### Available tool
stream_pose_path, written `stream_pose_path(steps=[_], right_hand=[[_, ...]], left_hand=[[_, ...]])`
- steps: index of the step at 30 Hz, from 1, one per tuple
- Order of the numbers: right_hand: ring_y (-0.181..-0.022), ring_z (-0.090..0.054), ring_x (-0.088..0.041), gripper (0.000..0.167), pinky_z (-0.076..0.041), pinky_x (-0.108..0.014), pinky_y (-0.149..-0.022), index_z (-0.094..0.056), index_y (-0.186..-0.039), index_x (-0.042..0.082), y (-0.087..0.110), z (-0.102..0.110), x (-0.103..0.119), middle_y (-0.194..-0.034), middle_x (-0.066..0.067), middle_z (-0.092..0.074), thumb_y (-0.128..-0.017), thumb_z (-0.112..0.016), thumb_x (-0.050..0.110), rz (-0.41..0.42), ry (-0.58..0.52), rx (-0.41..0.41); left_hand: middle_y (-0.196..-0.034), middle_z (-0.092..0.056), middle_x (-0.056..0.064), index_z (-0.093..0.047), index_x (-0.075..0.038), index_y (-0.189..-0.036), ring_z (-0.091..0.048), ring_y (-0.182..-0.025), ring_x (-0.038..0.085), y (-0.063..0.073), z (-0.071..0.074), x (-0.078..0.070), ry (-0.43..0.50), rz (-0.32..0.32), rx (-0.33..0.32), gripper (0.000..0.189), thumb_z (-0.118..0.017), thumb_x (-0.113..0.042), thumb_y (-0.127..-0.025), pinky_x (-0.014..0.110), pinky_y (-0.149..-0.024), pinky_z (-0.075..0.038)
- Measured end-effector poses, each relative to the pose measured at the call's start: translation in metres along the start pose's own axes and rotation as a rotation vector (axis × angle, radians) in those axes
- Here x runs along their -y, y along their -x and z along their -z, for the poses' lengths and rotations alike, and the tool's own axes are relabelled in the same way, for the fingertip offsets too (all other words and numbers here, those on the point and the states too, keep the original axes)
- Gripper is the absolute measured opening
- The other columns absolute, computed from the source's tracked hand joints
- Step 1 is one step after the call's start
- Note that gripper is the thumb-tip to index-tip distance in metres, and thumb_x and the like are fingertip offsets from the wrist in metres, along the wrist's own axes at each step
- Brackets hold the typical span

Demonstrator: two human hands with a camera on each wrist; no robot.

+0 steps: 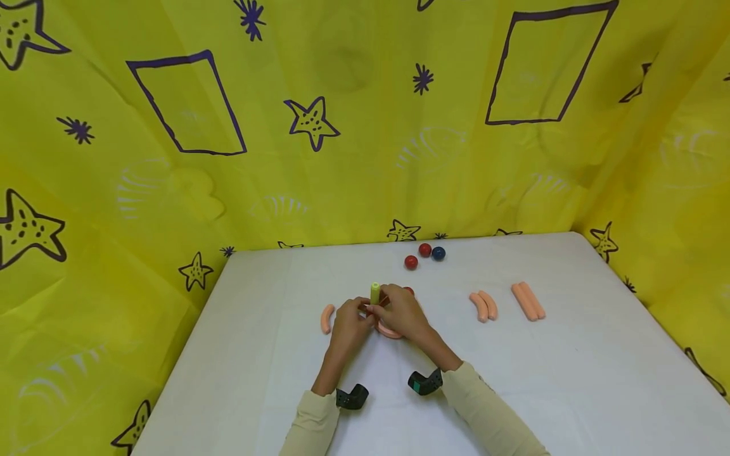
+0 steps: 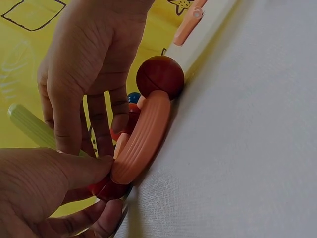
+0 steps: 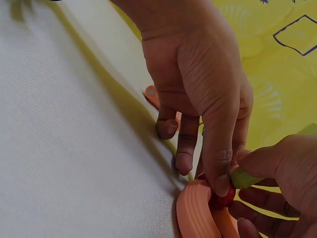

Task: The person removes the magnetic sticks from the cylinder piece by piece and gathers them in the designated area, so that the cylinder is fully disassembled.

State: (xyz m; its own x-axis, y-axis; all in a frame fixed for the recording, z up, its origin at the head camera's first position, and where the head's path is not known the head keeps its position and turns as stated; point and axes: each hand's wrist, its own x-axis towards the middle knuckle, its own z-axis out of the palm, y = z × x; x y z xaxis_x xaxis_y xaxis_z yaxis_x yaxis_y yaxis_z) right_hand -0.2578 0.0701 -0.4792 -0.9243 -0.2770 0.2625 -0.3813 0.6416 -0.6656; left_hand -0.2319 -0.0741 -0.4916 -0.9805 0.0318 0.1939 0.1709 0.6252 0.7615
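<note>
Close together over the middle of the table, both hands work on one assembly of toy building pieces. My left hand (image 1: pixel 350 326) holds a red ball (image 3: pixel 223 198) between thumb and fingers. My right hand (image 1: pixel 402 310) pinches a light green ribbed rod (image 1: pixel 374 293) near its lower end, which meets that ball. The rod stands upright. A curved orange tube (image 2: pixel 146 139) runs from the held ball to another red ball (image 2: pixel 161 77); more curved orange tube (image 1: pixel 390 331) shows below the hands. Part of the assembly is hidden behind the fingers.
A loose curved orange tube (image 1: pixel 327 318) lies left of the hands. Two curved orange tubes (image 1: pixel 483 306) and two straight orange tubes (image 1: pixel 528 301) lie to the right. Red balls (image 1: pixel 411 262) and a dark blue ball (image 1: pixel 438 253) rest toward the back, before the yellow curtain (image 1: pixel 353 183).
</note>
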Motion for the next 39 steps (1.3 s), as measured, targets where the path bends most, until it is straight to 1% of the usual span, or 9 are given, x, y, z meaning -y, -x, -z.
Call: stream_pose_path(steps=[4,12,19,25,27,29,32,36,39], right_hand=[[-0.083,-0.067,-0.018,0.016,-0.055,-0.037,-0.079,-0.067,-0.09,0.01,0.0006,-0.0001,0.0,-0.086,-0.005,-0.071,-0.084,-0.077,0.02,0.008,-0.012,-0.005],[-0.08,-0.065,-0.017,0.014,-0.054,-0.035,-0.075,-0.066,-0.088,0.007,0.0019,0.0004,-0.0005,-0.082,-0.005,-0.07,-0.085,-0.076,0.017,0.01,-0.027,-0.011],[-0.081,-0.067,-0.021,0.017,-0.056,-0.036,-0.074,-0.067,-0.091,0.005,0.0024,0.0012,0.0026,-0.084,-0.009,-0.071,-0.085,-0.075,0.019,0.027,0.014,-0.04],[-0.081,-0.068,-0.021,0.019,-0.056,-0.032,-0.071,-0.066,-0.092,0.003,0.0039,-0.0004,0.0028,-0.086,-0.01,-0.071,-0.086,-0.075,0.018,0.021,0.045,-0.059],[-0.081,-0.069,-0.021,0.016,-0.056,-0.032,-0.07,-0.065,-0.092,0.002,0.0038,-0.0001,0.0032,-0.087,-0.011,-0.07,-0.086,-0.074,0.014,0.026,0.031,-0.076],[-0.082,-0.07,-0.023,0.014,-0.057,-0.033,-0.069,-0.065,-0.092,0.0,0.0032,0.0013,0.0043,-0.088,-0.013,-0.07,-0.087,-0.073,0.01,0.029,-0.021,-0.097],[-0.084,-0.07,-0.025,0.013,-0.058,-0.034,-0.071,-0.065,-0.093,-0.001,0.0015,0.0027,0.0052,-0.091,-0.015,-0.07,-0.087,-0.072,0.008,0.017,-0.081,-0.102],[-0.084,-0.07,-0.024,0.015,-0.058,-0.033,-0.073,-0.066,-0.094,0.0,0.0011,0.001,0.0046,-0.092,-0.014,-0.071,-0.087,-0.073,0.012,0.005,-0.071,-0.088],[-0.084,-0.07,-0.025,0.014,-0.058,-0.033,-0.073,-0.066,-0.094,0.0,0.0023,0.0,0.004,-0.093,-0.014,-0.07,-0.087,-0.073,0.01,0.008,-0.078,-0.096]], left_hand=[[-0.092,-0.07,0.012,-0.069,0.001,-0.107,-0.059,-0.075,0.016,0.0008,0.0008,-0.0012,-0.004,0.007,-0.002,0.027,-0.07,-0.009,-0.082,0.022,-0.062,-0.047],[-0.089,-0.07,0.011,-0.069,0.001,-0.106,-0.059,-0.077,0.017,0.0019,0.0005,-0.0027,-0.008,0.004,-0.01,0.026,-0.071,-0.01,-0.082,0.022,-0.063,-0.046],[-0.089,-0.071,0.011,-0.069,0.0,-0.105,-0.059,-0.076,0.017,0.0018,0.0013,-0.0036,-0.005,-0.005,-0.017,0.025,-0.073,-0.011,-0.082,0.022,-0.062,-0.046],[-0.09,-0.07,0.012,-0.07,0.0,-0.104,-0.056,-0.074,0.015,0.0025,0.002,-0.0035,0.004,0.018,-0.007,0.024,-0.074,-0.012,-0.083,0.021,-0.06,-0.044],[-0.09,-0.069,0.013,-0.07,0.0,-0.104,-0.055,-0.073,0.014,0.0024,0.0023,-0.0037,0.007,0.025,-0.003,0.025,-0.075,-0.012,-0.083,0.021,-0.059,-0.044],[-0.09,-0.069,0.013,-0.069,0.001,-0.105,-0.054,-0.071,0.013,0.0019,0.0026,-0.0039,0.011,0.031,-0.001,0.026,-0.075,-0.012,-0.083,0.021,-0.058,-0.043],[-0.09,-0.069,0.013,-0.069,0.0,-0.105,-0.053,-0.07,0.012,0.001,0.0033,-0.0043,0.007,0.034,-0.004,0.026,-0.076,-0.013,-0.083,0.02,-0.058,-0.043],[-0.09,-0.069,0.013,-0.07,0.0,-0.104,-0.052,-0.069,0.011,0.001,0.003,-0.0043,0.004,0.033,-0.005,0.026,-0.076,-0.013,-0.083,0.02,-0.057,-0.042],[-0.09,-0.069,0.012,-0.069,0.0,-0.104,-0.053,-0.07,0.011,0.0016,0.0016,-0.0029,0.0,0.033,-0.003,0.026,-0.076,-0.014,-0.082,0.021,-0.058,-0.043]])
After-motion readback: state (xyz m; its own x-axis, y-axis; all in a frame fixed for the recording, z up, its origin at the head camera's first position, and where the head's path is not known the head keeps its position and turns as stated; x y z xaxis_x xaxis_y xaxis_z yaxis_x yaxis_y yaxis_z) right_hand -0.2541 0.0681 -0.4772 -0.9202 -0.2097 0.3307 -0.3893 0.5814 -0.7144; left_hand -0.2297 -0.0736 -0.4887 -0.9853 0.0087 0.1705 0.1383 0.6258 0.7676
